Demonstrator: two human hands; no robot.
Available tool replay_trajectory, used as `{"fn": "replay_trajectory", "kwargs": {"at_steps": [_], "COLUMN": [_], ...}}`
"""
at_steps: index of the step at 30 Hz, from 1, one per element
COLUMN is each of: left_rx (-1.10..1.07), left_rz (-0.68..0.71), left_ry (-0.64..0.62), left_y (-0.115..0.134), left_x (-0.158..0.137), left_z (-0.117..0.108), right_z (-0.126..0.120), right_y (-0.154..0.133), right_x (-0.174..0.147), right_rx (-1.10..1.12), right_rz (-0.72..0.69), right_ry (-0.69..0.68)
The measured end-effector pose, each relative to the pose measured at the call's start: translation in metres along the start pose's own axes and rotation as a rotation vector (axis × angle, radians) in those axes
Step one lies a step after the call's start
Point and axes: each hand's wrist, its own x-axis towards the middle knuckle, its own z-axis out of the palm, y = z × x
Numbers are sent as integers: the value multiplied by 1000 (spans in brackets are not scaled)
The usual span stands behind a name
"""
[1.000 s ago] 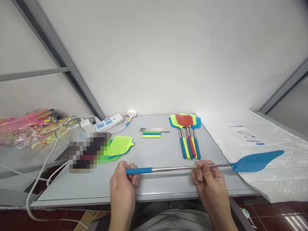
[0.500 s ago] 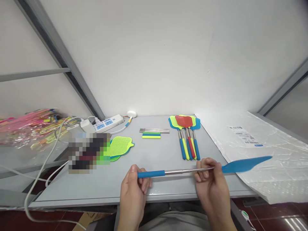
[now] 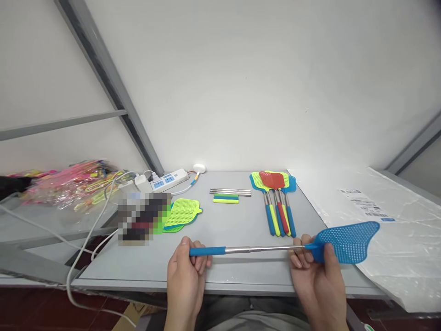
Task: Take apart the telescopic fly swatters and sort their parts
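A blue fly swatter point(image 3: 268, 248) with an extended metal telescopic rod is held level above the table's front edge. My left hand point(image 3: 188, 271) is closed round the end of its blue handle. My right hand point(image 3: 319, 276) pinches the swatter where the rod meets the perforated blue head, thumb on the head's face. Behind it lie several finished-looking swatters point(image 3: 275, 197) in blue, yellow and red, heads towards the wall. Loose metal rods point(image 3: 230, 191) and coloured handle sleeves point(image 3: 225, 199) rest mid-table. Loose yellow-green swatter heads point(image 3: 182, 212) overlap at the left, with blue below.
A white power strip point(image 3: 168, 181) with plugs and cables stands at the back left, beside a pixelated patch. Bagged colourful items point(image 3: 79, 184) lie further left. A white plastic mailer point(image 3: 344, 202) with a label covers the table's right side and overhangs its front edge.
The blue swatter's head has turned from edge-on to face-up. My right hand has shifted from the rod to the base of the head. The camera view has swung a little left.
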Motion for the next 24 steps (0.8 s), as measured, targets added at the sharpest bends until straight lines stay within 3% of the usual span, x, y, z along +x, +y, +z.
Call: {"fn": "replay_trajectory", "kwargs": {"at_steps": [7,14,19,21,24], "left_rx": [126,340,478,558,740], "left_rz": [72,48,38,6,-6], "left_ry": [1,-133,-209,-297,-546], "left_y": [-2,-30,-25,-18,-5], "left_x": [0,-16,-12,-11,-13], "left_z": [-3,10,6,4,3], "right_z": [8,16,15,13,10], "right_y": [13,22,22,19,14], "right_x": [-12,-20,-20,-15,-8], "right_rx": [-148,-228,-197,-178,-161], "right_rz": [-178,-154,-136,-138,-91], "right_ry": [120,114,97,91,92]}}
